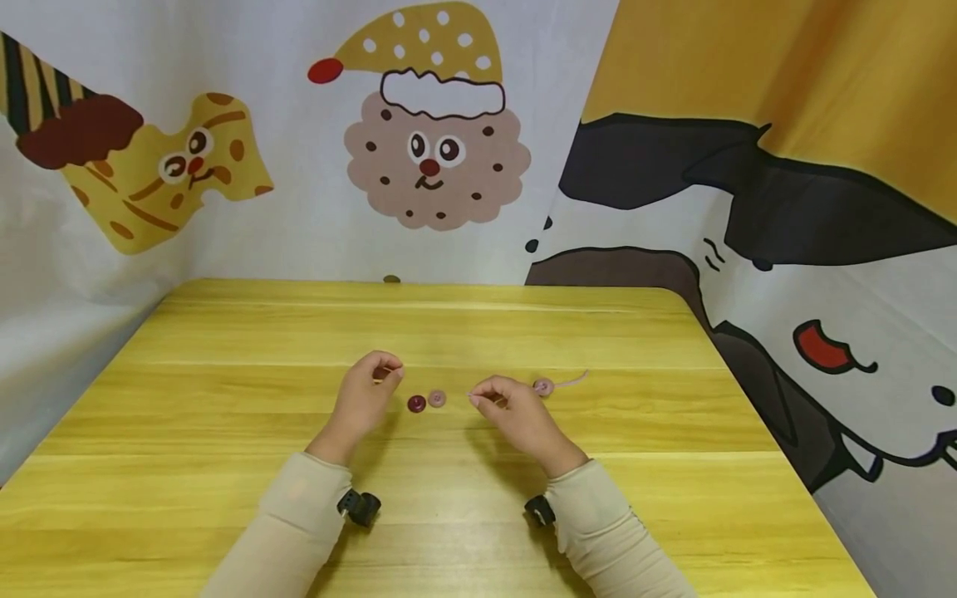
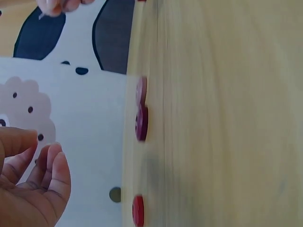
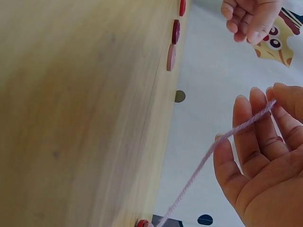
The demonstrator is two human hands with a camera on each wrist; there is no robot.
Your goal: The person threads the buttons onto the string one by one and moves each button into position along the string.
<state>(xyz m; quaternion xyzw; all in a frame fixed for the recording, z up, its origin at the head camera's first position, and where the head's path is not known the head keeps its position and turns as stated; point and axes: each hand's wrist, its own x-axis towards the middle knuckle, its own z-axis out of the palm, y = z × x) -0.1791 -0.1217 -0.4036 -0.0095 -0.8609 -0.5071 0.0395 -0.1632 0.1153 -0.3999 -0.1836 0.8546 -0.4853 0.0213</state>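
My left hand (image 1: 360, 404) is raised over the table, its fingers loosely bent and thumb apart from them, holding nothing. To its right lie a maroon button (image 1: 416, 404) and a dusty pink button (image 1: 437, 399), side by side. My right hand (image 1: 525, 418) pinches one end of a pink yarn (image 3: 204, 160) between thumb and index finger; the strand slants down across its other fingers. A button (image 1: 543, 387) strung on the yarn rests behind that hand, a tail trailing right. A red button (image 2: 138, 210) shows near the left hand in the left wrist view.
The buttons lie on a wood-grain table (image 1: 449, 531). Behind it hangs a white curtain (image 1: 292, 50) printed with cartoon figures. At the bottom of the right wrist view, another red button (image 3: 142, 222) is partly cut off, beside the yarn.
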